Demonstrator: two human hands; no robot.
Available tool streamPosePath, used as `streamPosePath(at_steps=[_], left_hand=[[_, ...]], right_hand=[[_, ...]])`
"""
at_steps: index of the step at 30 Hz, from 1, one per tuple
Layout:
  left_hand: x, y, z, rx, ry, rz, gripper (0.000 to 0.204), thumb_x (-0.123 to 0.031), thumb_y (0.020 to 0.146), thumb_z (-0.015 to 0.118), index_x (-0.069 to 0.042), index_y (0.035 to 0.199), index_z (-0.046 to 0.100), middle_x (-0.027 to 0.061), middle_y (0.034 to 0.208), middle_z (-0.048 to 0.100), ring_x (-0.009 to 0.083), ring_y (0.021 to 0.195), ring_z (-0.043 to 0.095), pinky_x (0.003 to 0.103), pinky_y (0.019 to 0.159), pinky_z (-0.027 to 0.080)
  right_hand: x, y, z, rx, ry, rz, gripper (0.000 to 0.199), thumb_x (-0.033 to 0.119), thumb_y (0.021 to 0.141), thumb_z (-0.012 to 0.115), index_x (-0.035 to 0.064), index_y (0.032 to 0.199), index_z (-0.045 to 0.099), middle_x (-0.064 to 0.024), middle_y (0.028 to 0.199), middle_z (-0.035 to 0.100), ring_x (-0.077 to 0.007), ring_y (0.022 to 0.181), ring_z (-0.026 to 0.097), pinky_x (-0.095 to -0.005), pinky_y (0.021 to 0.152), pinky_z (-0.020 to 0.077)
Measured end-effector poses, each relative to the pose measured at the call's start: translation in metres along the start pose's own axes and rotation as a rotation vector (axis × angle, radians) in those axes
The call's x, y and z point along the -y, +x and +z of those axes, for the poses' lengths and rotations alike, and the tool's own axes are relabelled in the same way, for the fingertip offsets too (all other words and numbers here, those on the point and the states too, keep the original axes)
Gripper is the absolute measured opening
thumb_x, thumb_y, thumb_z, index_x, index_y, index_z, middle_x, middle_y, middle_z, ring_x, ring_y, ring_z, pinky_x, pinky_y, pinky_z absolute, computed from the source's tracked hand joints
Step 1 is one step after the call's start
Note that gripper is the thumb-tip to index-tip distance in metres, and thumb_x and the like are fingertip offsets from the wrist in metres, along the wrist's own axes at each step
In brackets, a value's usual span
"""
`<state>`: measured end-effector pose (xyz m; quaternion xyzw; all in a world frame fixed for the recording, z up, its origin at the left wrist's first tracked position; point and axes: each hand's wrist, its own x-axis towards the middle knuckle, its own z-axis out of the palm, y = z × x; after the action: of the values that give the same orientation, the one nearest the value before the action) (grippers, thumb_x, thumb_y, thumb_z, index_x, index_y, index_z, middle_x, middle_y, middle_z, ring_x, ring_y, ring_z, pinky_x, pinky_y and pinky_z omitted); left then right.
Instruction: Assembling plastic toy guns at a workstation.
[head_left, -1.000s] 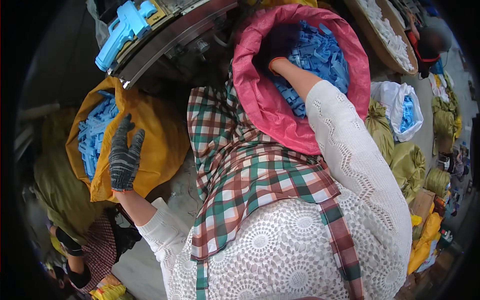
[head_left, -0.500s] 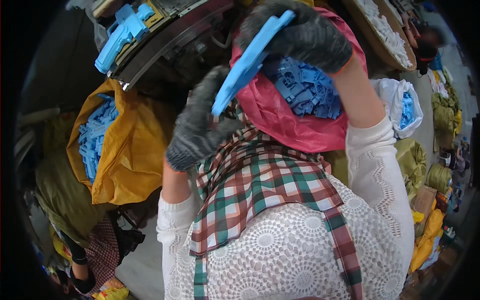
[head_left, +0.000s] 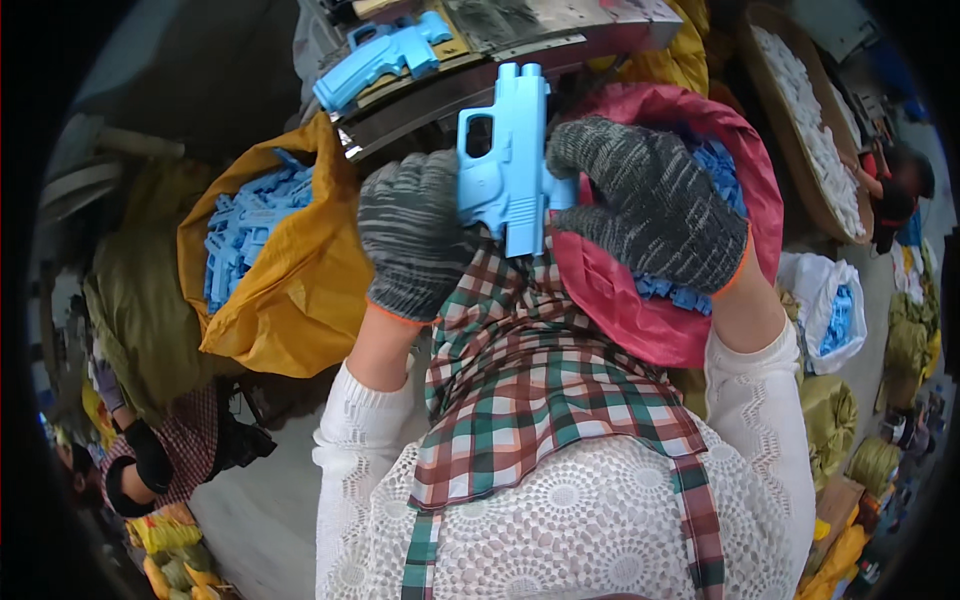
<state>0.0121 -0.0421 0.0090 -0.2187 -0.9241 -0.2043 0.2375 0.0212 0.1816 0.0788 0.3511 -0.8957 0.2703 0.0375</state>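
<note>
A light blue plastic toy pistol [head_left: 515, 155] is held upright before my apron, its muzzle pointing away from me. My left hand [head_left: 415, 230], in a grey knitted glove, is closed round its grip, which is mostly hidden. Against the pistol's right side, my gloved right hand [head_left: 660, 195] pinches a small blue plastic piece [head_left: 562, 190]; whether the piece is joined to the pistol, I cannot tell. Under my right hand is a pink sack [head_left: 640, 325] of small blue plastic parts [head_left: 718, 170].
On the left, a yellow sack [head_left: 300, 300] holds blue plastic pieces. Another blue toy pistol [head_left: 385, 62] lies on the metal-edged bench ahead. A white bag [head_left: 815, 290] and a long tray [head_left: 750, 60] of white pieces stand right. Other people [head_left: 175, 440] are at both sides.
The toy pistol has turned from edge-on to side-on and come lower. My left hand now grips its handle, and my right hand has come down to its right side. The view has shifted.
</note>
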Motion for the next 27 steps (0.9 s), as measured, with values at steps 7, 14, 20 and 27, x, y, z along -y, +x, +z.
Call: streamPosePath(at_steps=[7, 14, 20, 27], left_hand=[[0.025, 0.029, 0.003, -0.171, 0.19, 0.231, 0.055, -0.025, 0.058, 0.073, -0.005, 0.106, 0.058, 0.0158, 0.097, 0.059, 0.0334, 0.089, 0.056, 0.045, 0.082, 0.042], [0.096, 0.08, -0.018, 0.118, 0.215, -0.204, 0.058, -0.033, 0.078, 0.068, -0.008, 0.127, 0.048, 0.0186, 0.114, 0.055, 0.0344, 0.104, 0.052, 0.044, 0.091, 0.041], [0.095, 0.055, -0.018, -0.181, 0.441, 0.065, 0.047, -0.027, 0.08, 0.066, -0.012, 0.122, 0.052, 0.0154, 0.11, 0.057, 0.0337, 0.103, 0.053, 0.043, 0.09, 0.042], [0.146, -0.062, -0.069, -0.272, 0.689, -0.391, 0.058, -0.031, 0.076, 0.068, -0.004, 0.124, 0.049, 0.0183, 0.116, 0.054, 0.0359, 0.108, 0.049, 0.046, 0.094, 0.037]], right_hand=[[-0.025, 0.016, 0.008, -0.187, -0.212, -0.134, 0.049, 0.01, 0.069, 0.075, 0.0052, 0.114, 0.057, -0.0144, 0.112, 0.059, -0.0308, 0.108, 0.056, -0.0381, 0.092, 0.0453], [-0.052, 0.007, -0.022, -0.43, -0.091, 0.0, 0.051, 0.001, 0.072, 0.072, 0.003, 0.12, 0.053, -0.0129, 0.122, 0.056, -0.0224, 0.116, 0.051, -0.0352, 0.097, 0.0417], [-0.051, 0.014, 0.0, -0.488, 0.358, -0.069, 0.05, 0.0, 0.073, 0.071, 0.0047, 0.119, 0.054, -0.0105, 0.119, 0.057, -0.0181, 0.112, 0.054, -0.0326, 0.093, 0.0437], [-0.073, 0.069, 0.01, -0.199, 0.23, -0.094, 0.048, 0.009, 0.082, 0.064, 0.0065, 0.127, 0.049, -0.0073, 0.124, 0.053, -0.0184, 0.116, 0.049, -0.0333, 0.098, 0.0397]])
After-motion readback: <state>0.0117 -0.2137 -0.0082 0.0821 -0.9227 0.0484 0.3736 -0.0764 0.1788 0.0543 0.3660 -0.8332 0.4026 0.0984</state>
